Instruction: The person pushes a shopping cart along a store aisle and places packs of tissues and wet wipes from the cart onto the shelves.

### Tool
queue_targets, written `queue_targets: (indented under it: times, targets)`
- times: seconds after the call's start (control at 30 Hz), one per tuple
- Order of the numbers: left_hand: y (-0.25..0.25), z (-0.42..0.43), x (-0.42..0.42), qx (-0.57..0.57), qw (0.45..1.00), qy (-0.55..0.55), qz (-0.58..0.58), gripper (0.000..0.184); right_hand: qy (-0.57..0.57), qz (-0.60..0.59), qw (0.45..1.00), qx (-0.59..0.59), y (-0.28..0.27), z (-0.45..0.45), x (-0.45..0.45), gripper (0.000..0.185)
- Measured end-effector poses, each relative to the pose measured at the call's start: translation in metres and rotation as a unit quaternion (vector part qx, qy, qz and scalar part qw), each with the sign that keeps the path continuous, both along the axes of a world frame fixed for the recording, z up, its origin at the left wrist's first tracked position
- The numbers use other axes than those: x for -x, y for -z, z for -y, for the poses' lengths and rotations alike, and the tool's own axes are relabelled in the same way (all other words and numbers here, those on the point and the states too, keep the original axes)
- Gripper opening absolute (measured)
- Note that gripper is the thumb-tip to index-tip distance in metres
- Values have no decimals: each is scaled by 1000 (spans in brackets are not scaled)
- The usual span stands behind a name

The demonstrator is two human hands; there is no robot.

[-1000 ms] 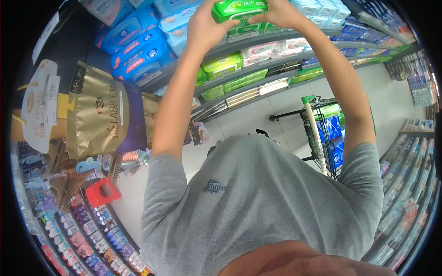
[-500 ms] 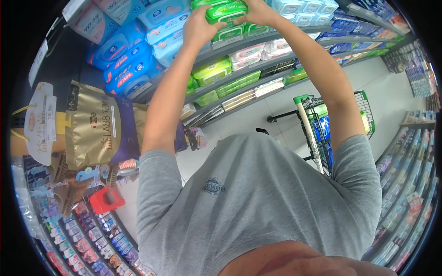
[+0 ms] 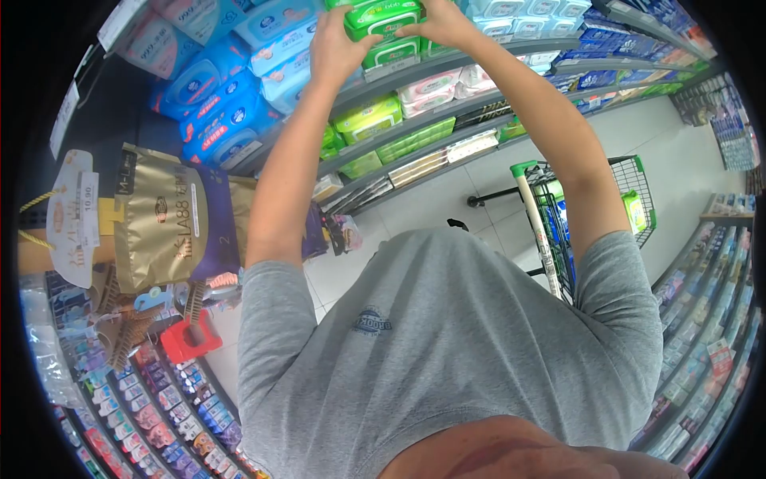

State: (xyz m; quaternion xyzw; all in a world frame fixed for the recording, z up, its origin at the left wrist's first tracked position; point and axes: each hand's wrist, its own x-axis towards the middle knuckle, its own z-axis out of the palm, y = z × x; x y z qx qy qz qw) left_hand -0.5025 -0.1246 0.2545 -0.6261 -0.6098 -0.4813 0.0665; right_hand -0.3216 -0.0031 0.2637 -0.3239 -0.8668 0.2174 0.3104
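A green pack of wet wipes [image 3: 384, 19] sits at the top of the view, held from both sides. My left hand [image 3: 337, 46] grips its left end, thumb along the near edge. On the right end, my right hand [image 3: 444, 25] closes with its thumb across the near edge too; the far fingers of both hands are partly cut off by the frame. Just under this pack lies another green wipes pack [image 3: 392, 54] on the shelf [image 3: 391, 72]. Light-blue packs [image 3: 287, 80] stand to the left, and pale-blue wipes packs [image 3: 499, 9] to the right.
A shopping cart [image 3: 523, 168] with green and blue packs stands right of my body. Gold bags [image 3: 159, 223] hang at the left beside a price card [image 3: 76, 215]. A red stool-like object [image 3: 190, 338] is on the floor. Lower shelves hold yellow-green packs [image 3: 367, 118].
Both hands and the green pack have shifted slightly up and left in the view. The cart appears slightly further right. Both hands keep their hold.
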Motion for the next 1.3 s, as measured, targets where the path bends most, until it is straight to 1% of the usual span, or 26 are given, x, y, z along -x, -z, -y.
queue_targets:
  times: [0.1, 0.17, 0.3, 0.37, 0.43, 0.5, 0.57, 0.6, 0.63, 0.67, 0.7, 0.77, 0.8, 0.87, 0.9, 0.97, 1.0, 1.03, 1.07, 1.1, 1.13, 1.17, 1.2, 1.23, 1.27, 1.3]
  targets:
    - [2, -1, -2, 15, 1000, -1, 19, 63, -7, 9, 1000, 4, 4, -5, 1, 67]
    - [7, -2, -1, -22, 1000, -6, 1, 63, -2, 6, 1000, -2, 8, -6, 0, 66]
    - [11, -4, 2, -43, 999, -4, -31, 62, 15, -14, 1000, -1, 4, 1, -2, 62]
    - [17, -10, 6, -16, 999, -35, -30, 70, 14, -13, 1000, -3, 5, 1, -2, 62]
    - [22, -12, 8, -31, 998, -31, -38, 71, 14, -13, 1000, -4, 8, -1, -2, 62]
    - [21, -11, 6, -47, 997, -26, -47, 71, 18, 14, 999, 26, 8, 0, -1, 65]
    - [14, -6, 0, -11, 994, -75, -81, 66, 26, -5, 999, 20, 9, 6, 1, 65]
    - [9, -1, -5, -9, 994, -72, -81, 66, 31, -22, 999, 15, 10, 9, 2, 65]
    - [2, 5, -11, -76, 984, -82, -141, 60, 33, -21, 999, 17, 13, 10, 3, 65]
    - [-4, 9, -17, -143, 965, -92, -199, 55, 16, -66, 998, 16, 17, 11, 5, 65]
    - [-9, 13, -23, -141, 966, -89, -198, 55, -1, -111, 994, 16, 19, 13, 6, 66]
    - [-17, 18, -34, -175, 949, -94, -244, 58, 10, -85, 996, 26, 22, 12, 7, 68]
    - [-15, 16, -37, -176, 949, -90, -244, 58, 23, -101, 995, 12, 24, 15, 8, 67]
    - [-4, 15, -45, -241, 943, -67, -219, 39, 42, -116, 992, 1, 29, 21, 2, 66]
    - [4, 21, -53, -239, 944, -61, -218, 39, 67, -142, 988, 7, 26, 40, -6, 63]
    - [22, 45, -70, -234, 960, 45, -147, 24, 104, -166, 981, -17, 35, 63, -24, 57]
    - [44, 54, -74, -185, 972, 103, -103, 20, 116, -163, 979, -43, 53, 72, -36, 55]
    - [75, 66, -76, -133, 977, 158, -57, 17, 98, -175, 978, 61, 71, 87, -50, 44]
    - [110, 83, -79, -12, 984, 176, 1, 16, 78, -185, 966, 165, 90, 105, -66, 34]
    - [146, 102, -79, 109, 974, 190, 58, 16, 87, -116, 969, 200, 114, 124, -84, 23]
    - [179, 122, -78, 261, 940, 183, 125, 18, 86, -122, 961, 234, 155, 141, -101, 25]
    - [231, 139, -68, 357, 910, 173, 122, 21, 98, -84, 947, 295, 189, 163, -122, 23]
    - [294, 164, -52, 412, 892, 167, 86, 23, 68, -16, 946, 318, 228, 178, -150, 23]
    - [357, 196, -32, 506, 847, 152, 49, 26, 95, 33, 928, 360, 259, 201, -174, 28]
    - [401, 232, -12, 576, 804, 145, -30, 27, 130, 103, 912, 375, 282, 225, -199, 31]
    - [463, 274, 16, 625, 731, 175, -209, 34, 194, 109, 882, 415, 290, 253, -217, 37]
